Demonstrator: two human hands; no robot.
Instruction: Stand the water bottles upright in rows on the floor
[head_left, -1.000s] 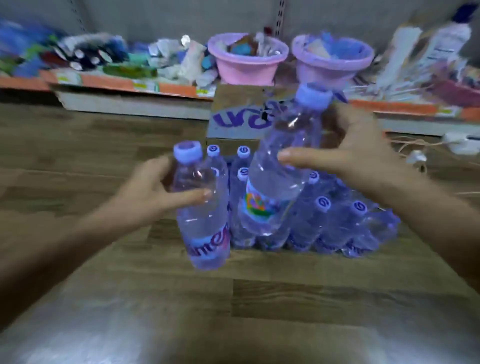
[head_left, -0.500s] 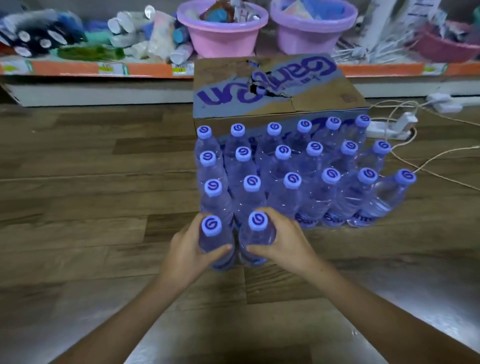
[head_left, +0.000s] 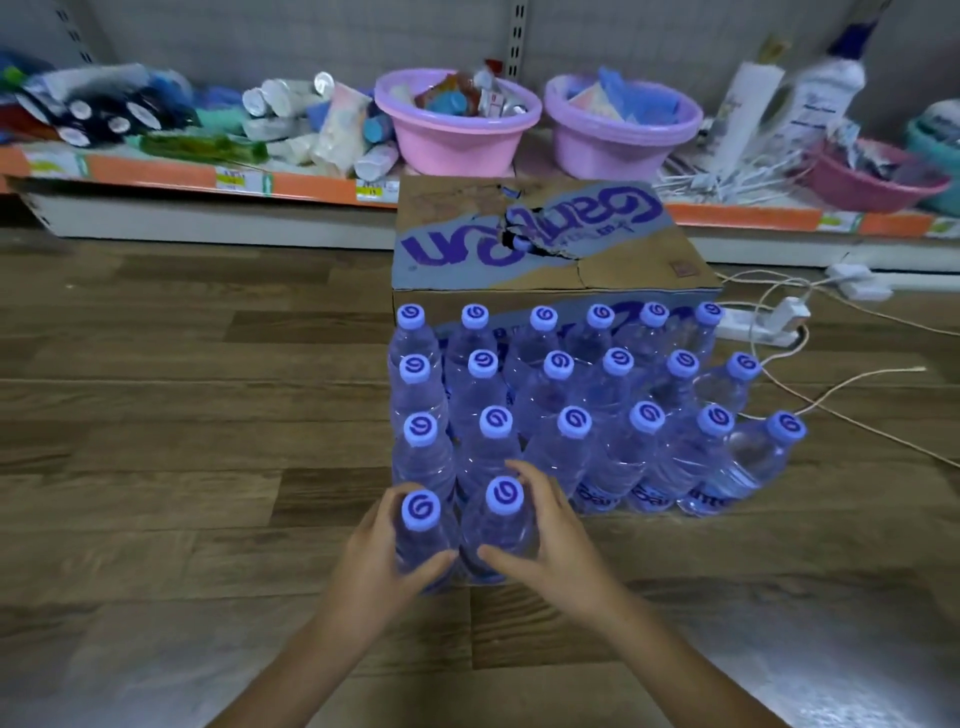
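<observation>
Several clear water bottles with purple caps stand upright in three rows (head_left: 566, 395) on the wooden floor, in front of a cardboard box (head_left: 550, 244). Two more bottles start a nearer row at its left end. My left hand (head_left: 374, 561) wraps around the left bottle (head_left: 420, 512). My right hand (head_left: 550, 540) wraps around the right bottle (head_left: 504, 496). Both bottles stand upright on the floor, side by side and touching.
A low shelf (head_left: 291, 182) along the back wall holds goods, a pink basin (head_left: 457, 130) and a purple basin (head_left: 623, 130). A white power strip (head_left: 769, 322) and cables (head_left: 841, 384) lie on the floor right of the bottles. Bare floor lies to the left.
One second ago both bottles were held up in the air, tilted. They have come down onto the floor in front of the rows. Since half a second ago the hands have barely moved.
</observation>
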